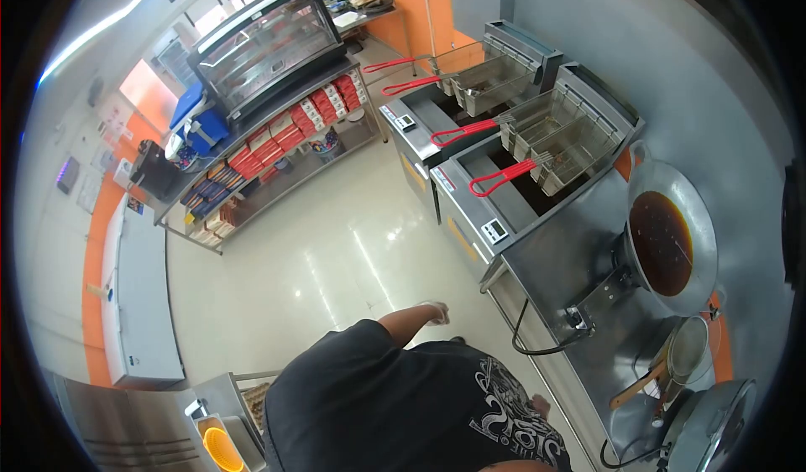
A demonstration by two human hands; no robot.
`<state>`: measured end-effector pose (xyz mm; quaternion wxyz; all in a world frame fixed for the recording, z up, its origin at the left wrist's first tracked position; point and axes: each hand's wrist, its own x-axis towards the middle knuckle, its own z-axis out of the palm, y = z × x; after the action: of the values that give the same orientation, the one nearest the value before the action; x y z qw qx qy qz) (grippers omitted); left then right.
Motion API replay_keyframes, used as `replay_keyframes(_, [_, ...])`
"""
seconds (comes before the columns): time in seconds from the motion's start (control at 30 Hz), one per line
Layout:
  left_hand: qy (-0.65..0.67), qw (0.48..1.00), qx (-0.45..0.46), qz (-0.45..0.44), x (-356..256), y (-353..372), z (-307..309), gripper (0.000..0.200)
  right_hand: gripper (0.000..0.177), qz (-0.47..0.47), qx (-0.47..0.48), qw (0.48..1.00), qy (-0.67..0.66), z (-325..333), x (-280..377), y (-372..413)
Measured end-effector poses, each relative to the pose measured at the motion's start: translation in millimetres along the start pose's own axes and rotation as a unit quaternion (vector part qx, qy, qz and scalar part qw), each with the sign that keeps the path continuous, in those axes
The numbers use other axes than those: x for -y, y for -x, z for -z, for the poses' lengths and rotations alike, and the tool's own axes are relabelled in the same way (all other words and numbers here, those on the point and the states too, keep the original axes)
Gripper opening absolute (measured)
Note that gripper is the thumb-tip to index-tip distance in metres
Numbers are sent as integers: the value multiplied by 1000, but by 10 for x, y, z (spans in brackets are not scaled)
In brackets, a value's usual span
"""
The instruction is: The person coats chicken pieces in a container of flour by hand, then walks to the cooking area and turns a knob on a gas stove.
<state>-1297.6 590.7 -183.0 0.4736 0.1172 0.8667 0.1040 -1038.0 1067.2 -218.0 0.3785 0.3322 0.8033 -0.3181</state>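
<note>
My left hand (436, 312), in a thin clear glove, hangs over the tiled floor in front of my dark printed shirt. Its fingers look loosely bent, with nothing visible in them. Only a small part of my right hand (541, 405) shows beyond the shirt, near the steel counter edge; its fingers are hidden. To the right, a wok (702, 250) of dark brown oil (662, 241) sits on a burner. Two deep fryers stand ahead, with wire baskets (579, 143) and red basket handles (502, 178). Neither hand visibly touches these things.
A glass display case (267, 48) tops a steel rack stacked with red boxes (267, 146). A blue cooler (198, 119) stands beside it. A white chest freezer (144, 304) is at left. A strainer (684, 350) lies on the right counter; an orange basket (222, 448) sits at lower left.
</note>
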Motion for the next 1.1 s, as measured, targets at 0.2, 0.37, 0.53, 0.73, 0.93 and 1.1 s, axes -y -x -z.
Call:
replay_keyframes(0.2, [-25,998,58,29,296,334,-103,46,11,7,-5,997,77,-69,-27,204])
replay_keyframes(0.37, [-50,997,61,12,615,95,-341,43,11,13,-2,991,130,-136,-25,335])
replay_keyframes(0.53, [-31,999,27,12,278,384,-110,46,12,22,-3,984,174,-104,-5,401])
replay_keyframes(0.73, [-29,999,-10,-36,130,-50,-165,41,13,33,-2,975,219,-71,1,472])
replay_keyframes(0.93, [-137,982,-2,-129,98,-292,-237,26,14,44,-3,966,253,-1,24,524])
replay_keyframes(1.1, [-77,993,-19,-83,139,-244,-183,15,15,52,-2,959,278,-4,10,575])
